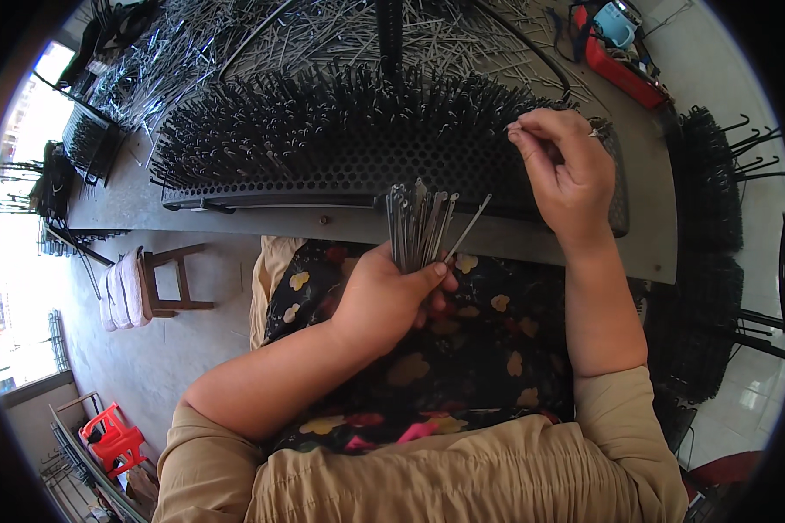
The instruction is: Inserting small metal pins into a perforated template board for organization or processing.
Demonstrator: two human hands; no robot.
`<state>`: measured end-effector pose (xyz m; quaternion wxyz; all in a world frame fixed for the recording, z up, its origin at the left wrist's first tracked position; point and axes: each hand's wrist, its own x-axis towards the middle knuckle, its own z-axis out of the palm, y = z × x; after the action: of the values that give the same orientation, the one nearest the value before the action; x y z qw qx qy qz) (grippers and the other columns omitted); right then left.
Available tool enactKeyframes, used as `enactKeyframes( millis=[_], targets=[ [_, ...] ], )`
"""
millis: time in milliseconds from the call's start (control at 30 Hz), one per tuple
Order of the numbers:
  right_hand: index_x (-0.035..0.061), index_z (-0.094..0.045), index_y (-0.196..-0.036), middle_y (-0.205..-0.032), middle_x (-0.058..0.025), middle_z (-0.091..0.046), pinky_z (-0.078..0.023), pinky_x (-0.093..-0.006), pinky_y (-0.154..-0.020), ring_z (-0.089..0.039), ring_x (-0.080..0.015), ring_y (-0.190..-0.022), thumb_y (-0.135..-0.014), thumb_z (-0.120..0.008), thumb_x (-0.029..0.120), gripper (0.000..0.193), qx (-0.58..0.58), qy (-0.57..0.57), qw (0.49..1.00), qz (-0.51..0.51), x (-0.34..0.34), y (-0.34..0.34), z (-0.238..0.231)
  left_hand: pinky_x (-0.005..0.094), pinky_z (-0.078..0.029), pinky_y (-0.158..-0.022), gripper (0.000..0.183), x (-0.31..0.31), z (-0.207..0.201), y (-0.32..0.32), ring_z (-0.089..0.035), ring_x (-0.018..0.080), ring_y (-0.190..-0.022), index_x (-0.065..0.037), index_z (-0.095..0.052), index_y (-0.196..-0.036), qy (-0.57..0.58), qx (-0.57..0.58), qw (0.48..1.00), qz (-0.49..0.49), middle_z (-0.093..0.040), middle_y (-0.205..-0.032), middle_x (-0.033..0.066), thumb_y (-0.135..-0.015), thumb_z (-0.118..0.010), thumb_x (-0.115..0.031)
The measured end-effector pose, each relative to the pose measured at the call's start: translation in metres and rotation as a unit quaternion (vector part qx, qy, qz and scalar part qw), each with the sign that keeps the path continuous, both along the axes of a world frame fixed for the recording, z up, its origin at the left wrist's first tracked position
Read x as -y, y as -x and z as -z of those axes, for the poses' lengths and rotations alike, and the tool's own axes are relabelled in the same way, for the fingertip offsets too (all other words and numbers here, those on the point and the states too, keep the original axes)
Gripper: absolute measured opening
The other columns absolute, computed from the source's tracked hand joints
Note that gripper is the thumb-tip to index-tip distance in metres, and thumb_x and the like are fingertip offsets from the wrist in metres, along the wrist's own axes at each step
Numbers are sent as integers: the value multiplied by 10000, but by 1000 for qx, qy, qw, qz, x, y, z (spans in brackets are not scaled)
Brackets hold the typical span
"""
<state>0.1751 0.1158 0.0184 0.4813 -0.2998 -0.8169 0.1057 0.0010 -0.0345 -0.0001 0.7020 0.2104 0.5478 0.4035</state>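
Observation:
My left hand (388, 292) is closed round a bundle of thin metal rods (417, 228) with small looped ends pointing up, just in front of the table edge. One rod (469, 228) leans out to the right from the thumb. My right hand (571, 170) is raised over the right end of a black perforated rack (392, 166), thumb and forefinger pinched together. Whatever might be between those fingertips is too small to make out. Dark rods with hooked tips (323, 109) stand densely in the rack's holes, while its front right part shows bare holes.
Loose metal rods (462, 39) lie heaped behind the rack on the table (650, 205). A red tray (619, 70) holding a light-blue mug (617, 24) sits at the far right. A wooden stool (179, 279) with a towel, a red plastic chair (113, 438) and hanging black hooked rods (706, 192) surround me.

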Motion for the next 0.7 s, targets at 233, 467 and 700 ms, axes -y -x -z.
enactKeyframes(
  millis=[233,467,700],
  targets=[
    [15,-648,-859,-823,-47,-646,-461,-249,-657,-577,-168,-755,-756,-707,-57,139,54,-93,993,44,-5,-2,-13,225,-408,-435,69,-1,3,1,-573,105,-587,-20,-562,-970,-4,14,1000,-2,-641,-804,53,-915,-564,-62],
    [7,-659,-867,-855,-53,-651,-458,-256,-680,-576,-166,-779,-768,-693,-41,115,35,150,987,-39,-3,-11,-25,224,-405,-433,68,0,1,1,-568,104,-585,-20,-561,-968,-6,13,1000,6,-640,-805,56,-915,-565,-62],
    [33,-703,-853,-873,-59,-676,-475,-277,-738,-610,-192,-820,-745,-710,-2,114,149,-50,988,2,-4,-8,-34,225,-407,-436,65,1,1,1,-566,102,-583,-22,-560,-965,-9,8,1000,3,-637,-799,53,-915,-564,-62]
  ],
)
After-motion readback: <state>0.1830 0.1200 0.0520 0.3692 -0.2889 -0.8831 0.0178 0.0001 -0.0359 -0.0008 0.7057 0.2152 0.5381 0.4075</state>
